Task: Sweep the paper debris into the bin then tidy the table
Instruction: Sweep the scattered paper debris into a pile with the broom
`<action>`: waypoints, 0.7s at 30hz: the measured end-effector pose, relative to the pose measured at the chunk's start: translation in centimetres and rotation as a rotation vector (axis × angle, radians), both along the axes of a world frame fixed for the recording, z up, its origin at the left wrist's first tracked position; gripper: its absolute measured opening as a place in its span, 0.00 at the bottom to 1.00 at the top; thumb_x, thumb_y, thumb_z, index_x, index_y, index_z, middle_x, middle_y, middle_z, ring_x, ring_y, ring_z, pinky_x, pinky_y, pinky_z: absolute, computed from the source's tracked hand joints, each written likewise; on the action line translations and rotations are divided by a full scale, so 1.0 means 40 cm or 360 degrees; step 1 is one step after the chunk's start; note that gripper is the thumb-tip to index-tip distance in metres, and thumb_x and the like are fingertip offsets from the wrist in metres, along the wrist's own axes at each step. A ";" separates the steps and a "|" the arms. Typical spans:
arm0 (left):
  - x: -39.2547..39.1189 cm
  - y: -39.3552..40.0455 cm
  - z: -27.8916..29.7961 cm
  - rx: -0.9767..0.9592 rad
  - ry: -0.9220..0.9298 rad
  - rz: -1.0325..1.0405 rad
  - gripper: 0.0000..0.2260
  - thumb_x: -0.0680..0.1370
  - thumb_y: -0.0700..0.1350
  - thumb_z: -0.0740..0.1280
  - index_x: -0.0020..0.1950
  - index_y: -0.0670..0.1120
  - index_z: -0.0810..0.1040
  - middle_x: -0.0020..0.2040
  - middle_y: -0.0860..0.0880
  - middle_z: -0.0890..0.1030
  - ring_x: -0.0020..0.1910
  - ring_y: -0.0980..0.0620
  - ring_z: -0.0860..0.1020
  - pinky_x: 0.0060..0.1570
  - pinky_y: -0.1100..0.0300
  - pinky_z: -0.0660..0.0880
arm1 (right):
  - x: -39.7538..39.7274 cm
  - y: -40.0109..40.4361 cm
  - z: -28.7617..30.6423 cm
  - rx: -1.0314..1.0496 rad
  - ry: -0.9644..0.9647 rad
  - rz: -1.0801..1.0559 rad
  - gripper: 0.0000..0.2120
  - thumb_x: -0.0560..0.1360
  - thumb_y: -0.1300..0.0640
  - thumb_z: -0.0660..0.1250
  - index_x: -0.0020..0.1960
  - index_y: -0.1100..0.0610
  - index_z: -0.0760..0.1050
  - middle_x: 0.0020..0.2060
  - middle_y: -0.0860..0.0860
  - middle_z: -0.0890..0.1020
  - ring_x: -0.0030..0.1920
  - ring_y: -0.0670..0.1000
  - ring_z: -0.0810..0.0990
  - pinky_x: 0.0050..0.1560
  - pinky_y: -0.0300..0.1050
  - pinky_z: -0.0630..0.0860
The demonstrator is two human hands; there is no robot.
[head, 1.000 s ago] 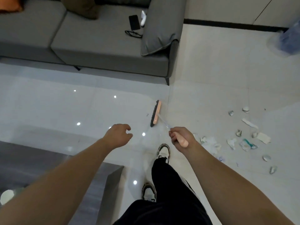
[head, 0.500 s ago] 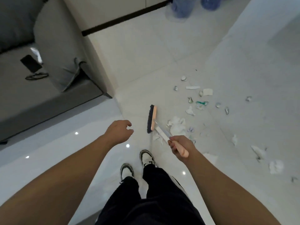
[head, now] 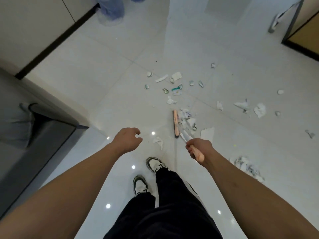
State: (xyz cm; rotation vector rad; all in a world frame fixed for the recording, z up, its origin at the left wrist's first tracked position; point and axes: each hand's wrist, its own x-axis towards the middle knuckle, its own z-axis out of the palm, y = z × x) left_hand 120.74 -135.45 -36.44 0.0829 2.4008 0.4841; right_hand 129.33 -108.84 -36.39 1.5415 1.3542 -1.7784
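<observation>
On the pale tiled floor, a broom head meets the nearest clump of paper.

Just ahead of the person's feet, the right hand has its fingers wrapped round the peach-coloured grip of a short broom, whose peach-backed, dark-bristled head lies with its long axis pointing away from the person. Torn white paper scraps lie touching the head on its right side, and more litter spreads further ahead and to the right. The left hand hangs beside it, holding nothing, fingers loosely curled. A blue translucent bin stands far ahead and to the left, well apart from the debris. I judge that the stroke must drive the paper forward and leftward, and the right hand is the one placed for it.
</observation>
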 end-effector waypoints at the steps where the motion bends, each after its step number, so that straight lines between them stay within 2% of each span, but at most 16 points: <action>1: 0.009 0.000 -0.003 0.0001 -0.0007 -0.0047 0.19 0.78 0.52 0.65 0.67 0.49 0.75 0.65 0.47 0.76 0.64 0.47 0.73 0.59 0.56 0.70 | 0.016 -0.013 0.004 -0.0014 0.0016 -0.0004 0.02 0.75 0.70 0.65 0.43 0.68 0.74 0.31 0.58 0.76 0.24 0.50 0.69 0.18 0.37 0.66; 6: 0.047 -0.012 -0.008 -0.0020 -0.0023 -0.0207 0.19 0.78 0.52 0.65 0.68 0.49 0.75 0.66 0.48 0.76 0.64 0.48 0.73 0.57 0.57 0.69 | 0.082 -0.097 0.014 -0.0277 0.0118 -0.0040 0.05 0.76 0.68 0.65 0.42 0.65 0.73 0.33 0.58 0.75 0.25 0.48 0.69 0.19 0.36 0.65; 12: 0.048 -0.008 0.001 -0.0132 0.0001 -0.0353 0.19 0.79 0.52 0.64 0.69 0.49 0.74 0.67 0.48 0.76 0.65 0.48 0.72 0.59 0.56 0.69 | 0.111 -0.166 -0.008 -0.0508 0.0045 -0.0070 0.01 0.76 0.69 0.65 0.46 0.67 0.73 0.34 0.59 0.76 0.26 0.48 0.70 0.19 0.35 0.65; 21: 0.014 0.195 0.004 -0.0075 0.0066 -0.0497 0.18 0.78 0.51 0.65 0.68 0.48 0.75 0.66 0.47 0.77 0.66 0.47 0.72 0.60 0.56 0.68 | 0.154 0.064 -0.018 -0.0145 -0.0010 -0.0121 0.04 0.72 0.70 0.69 0.40 0.68 0.75 0.32 0.61 0.78 0.20 0.49 0.72 0.19 0.36 0.67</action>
